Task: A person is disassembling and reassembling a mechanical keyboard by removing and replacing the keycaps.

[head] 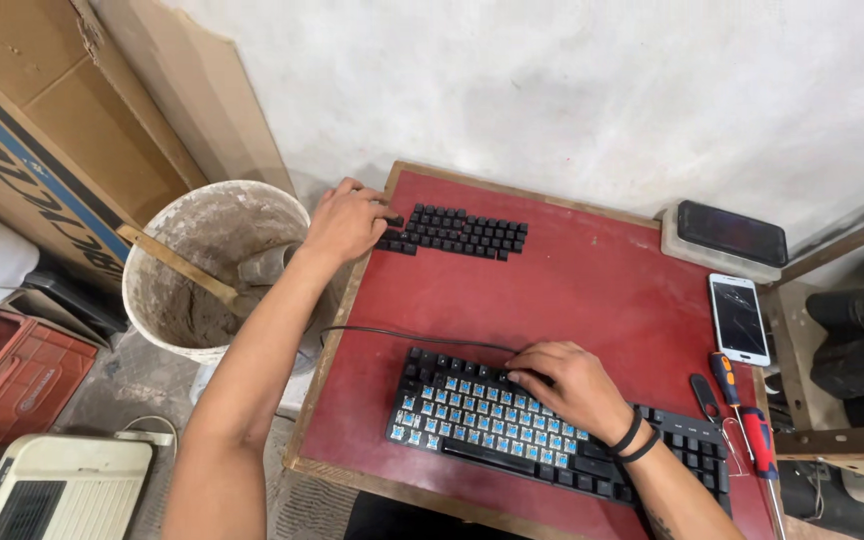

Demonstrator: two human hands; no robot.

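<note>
A black keyboard (472, 415) lies at the near edge of the red table (592, 290); many of its keycaps are off, showing blue switches. My right hand (567, 385) rests on its upper middle, fingers curled on the keys. Rows of removed black keycaps (462, 232) lie at the table's far left. My left hand (344, 220) reaches to the left end of those rows, its fingertips pinching a black keycap (393, 220).
A dirty white bucket (214, 265) with a wooden stick stands left of the table. A cracked white phone (739, 318), a dark phone (732, 232), and screwdrivers (747, 415) lie at the right edge. Cardboard (52, 130) leans far left.
</note>
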